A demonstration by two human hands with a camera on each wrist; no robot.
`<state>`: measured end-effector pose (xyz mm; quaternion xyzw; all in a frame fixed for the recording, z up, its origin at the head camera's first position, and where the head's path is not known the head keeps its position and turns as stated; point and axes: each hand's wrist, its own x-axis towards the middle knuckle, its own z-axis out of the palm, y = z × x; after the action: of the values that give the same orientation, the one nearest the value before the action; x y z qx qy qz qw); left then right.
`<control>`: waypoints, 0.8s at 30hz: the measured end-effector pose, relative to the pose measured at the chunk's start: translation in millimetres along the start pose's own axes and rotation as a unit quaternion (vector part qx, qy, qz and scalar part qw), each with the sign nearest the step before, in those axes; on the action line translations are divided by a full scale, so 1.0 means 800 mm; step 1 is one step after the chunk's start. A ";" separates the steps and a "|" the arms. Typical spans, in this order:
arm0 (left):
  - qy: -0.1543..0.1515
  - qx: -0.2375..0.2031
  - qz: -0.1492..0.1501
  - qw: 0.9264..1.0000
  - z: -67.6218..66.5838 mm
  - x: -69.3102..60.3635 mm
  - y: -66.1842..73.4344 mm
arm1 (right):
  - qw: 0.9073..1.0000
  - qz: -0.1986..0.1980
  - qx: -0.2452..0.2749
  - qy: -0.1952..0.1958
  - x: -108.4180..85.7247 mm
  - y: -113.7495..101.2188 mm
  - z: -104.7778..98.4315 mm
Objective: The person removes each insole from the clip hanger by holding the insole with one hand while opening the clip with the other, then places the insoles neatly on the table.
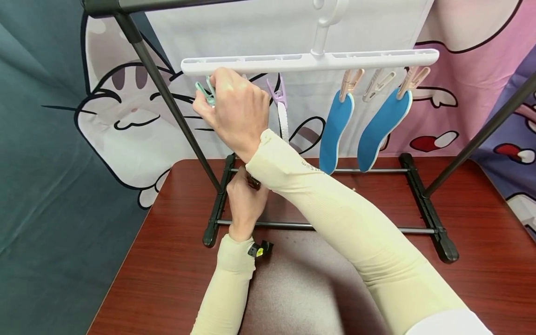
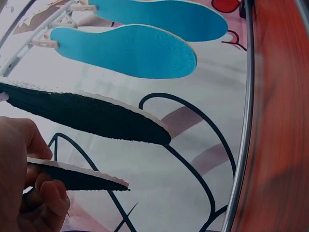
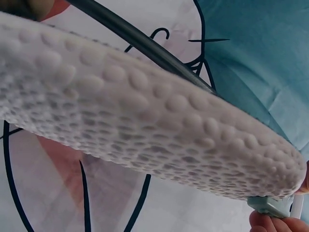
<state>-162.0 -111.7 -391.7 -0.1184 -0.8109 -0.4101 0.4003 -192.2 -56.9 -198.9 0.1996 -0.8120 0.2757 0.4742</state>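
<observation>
My right hand [image 1: 238, 111] pinches a green clothespin [image 1: 207, 92] below the left end of a white hanger bar [image 1: 251, 65]. In the right wrist view, that clothespin [image 3: 268, 205] is at the end of an insole [image 3: 164, 116] with a bumpy white face. Lower down, my left hand [image 1: 247, 197] grips the same insole [image 2: 79, 178], its dark side and pale edge showing in the left wrist view. Beside it hangs another insole [image 2: 91, 113], seen nearly edge-on, from a purple clothespin [image 1: 279, 95].
Two blue insoles [image 1: 336, 132] hang from pink clothespins [image 1: 351, 83] at the right, with a bare whitish clothespin [image 1: 377, 86] between them. A black stand [image 1: 215, 211] rises from the brown table [image 1: 159, 260]. Behind hangs a cartoon-print cloth [image 1: 125, 153].
</observation>
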 end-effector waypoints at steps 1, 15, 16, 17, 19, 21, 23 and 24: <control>0.001 0.000 0.001 1.000 0.000 0.000 0.000 | 1.000 0.000 -0.001 0.000 0.000 0.000 0.000; -0.005 0.003 0.001 1.000 -0.001 0.000 0.004 | 1.000 0.004 -0.012 0.015 0.000 0.005 0.003; -0.005 0.002 0.002 1.000 -0.001 0.000 0.004 | 1.000 0.004 -0.012 0.017 0.000 0.005 0.003; -0.006 0.002 0.003 1.000 -0.001 -0.001 0.003 | 1.000 0.003 -0.013 0.020 -0.001 0.004 0.003; -0.007 0.000 0.001 1.000 0.000 -0.001 0.001 | 1.000 0.003 -0.013 0.023 -0.001 0.004 0.004; -0.009 0.000 0.000 1.000 0.000 -0.002 0.000 | 1.000 0.004 -0.012 0.022 -0.001 0.005 0.004; -0.009 0.001 -0.002 1.000 0.000 -0.003 -0.001 | 1.000 0.005 -0.010 0.020 -0.001 0.005 0.004; -0.008 0.001 -0.002 1.000 0.001 -0.003 -0.001 | 1.000 0.006 -0.008 0.018 -0.002 0.005 0.004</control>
<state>-161.1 -111.5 -394.3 -0.1195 -0.8149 -0.4090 0.3929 -195.8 -55.6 -202.2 0.1855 -0.8066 0.2757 0.4888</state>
